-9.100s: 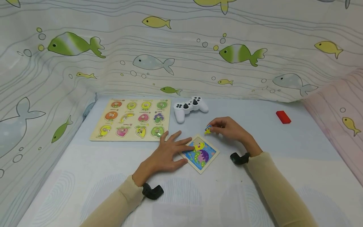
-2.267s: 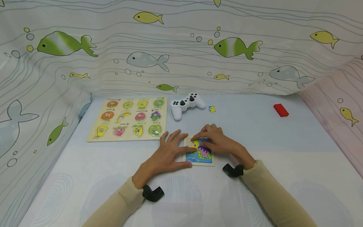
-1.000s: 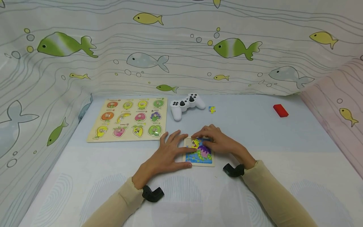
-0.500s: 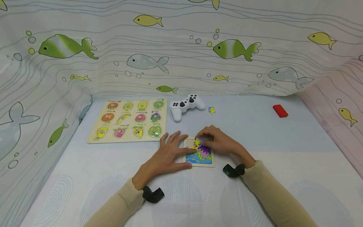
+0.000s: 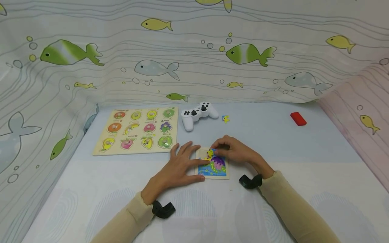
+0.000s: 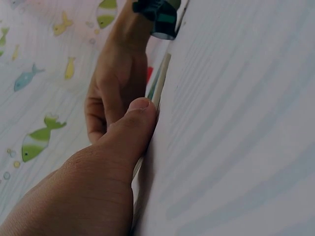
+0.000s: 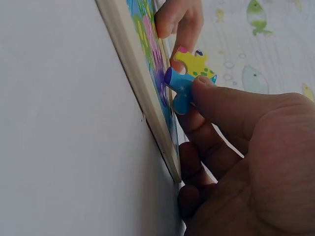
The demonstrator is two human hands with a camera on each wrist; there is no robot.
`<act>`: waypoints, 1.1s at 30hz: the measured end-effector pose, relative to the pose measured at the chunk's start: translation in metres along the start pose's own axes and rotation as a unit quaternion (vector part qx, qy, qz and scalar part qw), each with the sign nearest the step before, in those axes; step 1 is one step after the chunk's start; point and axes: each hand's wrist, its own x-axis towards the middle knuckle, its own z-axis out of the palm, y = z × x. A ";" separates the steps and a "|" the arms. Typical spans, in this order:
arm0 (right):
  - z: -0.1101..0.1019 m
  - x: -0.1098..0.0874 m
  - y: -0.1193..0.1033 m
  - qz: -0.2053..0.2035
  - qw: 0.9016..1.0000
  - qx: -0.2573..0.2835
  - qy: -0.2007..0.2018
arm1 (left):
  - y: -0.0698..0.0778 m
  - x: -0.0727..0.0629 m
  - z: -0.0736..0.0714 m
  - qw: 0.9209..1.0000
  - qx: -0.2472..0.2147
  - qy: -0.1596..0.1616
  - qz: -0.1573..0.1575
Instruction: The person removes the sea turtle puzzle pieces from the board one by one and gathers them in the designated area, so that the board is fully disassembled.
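A small square jigsaw puzzle [image 5: 212, 178] in a pale wooden frame, with a purple, pink and green picture on blue, lies flat on the table. My left hand [image 5: 179, 167] has its fingers spread, resting on the puzzle's left side; its thumb [image 6: 140, 110] touches the frame edge in the left wrist view. Between thumb and fingers my right hand [image 5: 234, 150] pinches a blue-and-yellow jigsaw piece [image 7: 187, 81], tilted up over the puzzle's upper part. Bare wood shows at the puzzle's upper left. Another loose jigsaw piece [image 5: 225, 118] lies beyond the right hand.
A wooden fruit peg board [image 5: 100, 152] lies at the back left. Right of it sits a white game controller [image 5: 199, 114]. A red block [image 5: 298, 118] lies at the far right. Fish-printed cloth [image 5: 194, 76] walls the table's back and sides.
The puzzle has turned from a diamond to a square-on position. A loose piece now lies beside the controller. More recently, my right hand has lifted a piece out of the puzzle's upper part.
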 end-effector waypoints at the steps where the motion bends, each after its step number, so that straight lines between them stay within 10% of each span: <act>1: 0.000 0.000 0.000 0.000 1.000 0.000 0.000 | 0.000 0.000 0.000 1.000 -0.001 0.001 0.000; 33: -0.034 -0.006 0.019 0.049 0.992 0.023 0.112 | -0.001 -0.002 0.003 1.000 0.006 0.003 0.002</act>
